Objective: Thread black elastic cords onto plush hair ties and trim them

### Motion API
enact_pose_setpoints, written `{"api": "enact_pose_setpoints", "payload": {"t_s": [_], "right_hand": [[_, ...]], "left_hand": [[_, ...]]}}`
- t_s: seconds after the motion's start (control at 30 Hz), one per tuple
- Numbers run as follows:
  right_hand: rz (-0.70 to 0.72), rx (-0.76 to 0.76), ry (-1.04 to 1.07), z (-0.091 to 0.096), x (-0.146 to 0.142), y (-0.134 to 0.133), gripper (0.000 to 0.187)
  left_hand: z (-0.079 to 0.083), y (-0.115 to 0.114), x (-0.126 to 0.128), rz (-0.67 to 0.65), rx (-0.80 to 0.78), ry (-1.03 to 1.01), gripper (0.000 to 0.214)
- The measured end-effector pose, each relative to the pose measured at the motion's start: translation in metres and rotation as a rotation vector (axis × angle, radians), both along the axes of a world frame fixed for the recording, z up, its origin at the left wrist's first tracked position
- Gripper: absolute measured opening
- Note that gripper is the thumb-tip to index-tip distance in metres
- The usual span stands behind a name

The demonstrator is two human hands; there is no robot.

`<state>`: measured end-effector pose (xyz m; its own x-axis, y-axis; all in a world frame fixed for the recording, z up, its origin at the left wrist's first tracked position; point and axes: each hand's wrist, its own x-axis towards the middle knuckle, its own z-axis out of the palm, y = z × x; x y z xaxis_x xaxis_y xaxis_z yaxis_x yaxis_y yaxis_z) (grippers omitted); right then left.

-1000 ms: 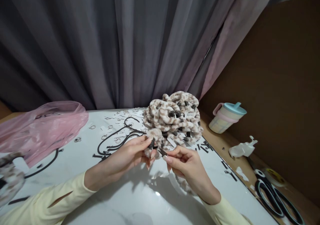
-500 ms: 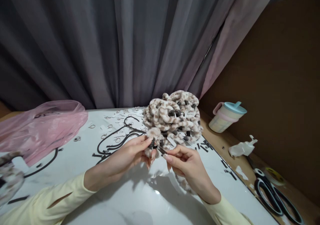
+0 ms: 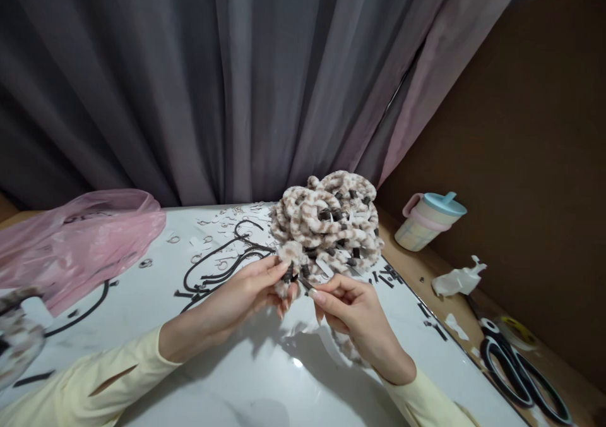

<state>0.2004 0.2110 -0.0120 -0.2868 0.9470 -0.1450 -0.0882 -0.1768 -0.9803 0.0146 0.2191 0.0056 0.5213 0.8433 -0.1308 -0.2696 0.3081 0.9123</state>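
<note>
My left hand (image 3: pixel 255 288) is closed on a fuzzy cream-and-brown fabric loop (image 3: pixel 290 254) with a dark wrapped band, holding it above the table. In my right hand (image 3: pixel 353 307), thumb and finger pinch a thin dark strip (image 3: pixel 305 283), whose far end meets the loop at the left fingertips. Exactly what kind of strip it is cannot be made out. Right behind both hands rises a heap of similar fuzzy loops (image 3: pixel 326 215), brown-striped, with black bands and white tags. Dark cords (image 3: pixel 213 275) lie to the left of the heap.
A pink plastic bag (image 3: pixel 118 237) lies at left. Small metal rings (image 3: pixel 222 265) and paper bits are scattered at the back. Short black strips (image 3: pixel 435 326) lie along the right edge. Beyond are a lidded cup (image 3: pixel 423 225), a white crumpled packet (image 3: pixel 457 280) and big scissors (image 3: pixel 511 367).
The dark strip in my right hand has shifted very slightly at the loop. Otherwise both hands hold nearly the same place.
</note>
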Motion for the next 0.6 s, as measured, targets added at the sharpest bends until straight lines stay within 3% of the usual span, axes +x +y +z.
{"api": "enact_pose_setpoints", "payload": {"t_s": [0.17, 0.6], "right_hand": [[0.001, -0.007, 0.007, 0.0019, -0.0004, -0.0003, 0.041], [-0.004, 0.022, -0.036, -0.0001, 0.0012, 0.0006, 0.042]], "left_hand": [[0.0011, 0.001, -0.0011, -0.01, 0.025, 0.038, 0.029], [0.0005, 0.0051, -0.009, -0.071, -0.096, 0.022, 0.027]]}}
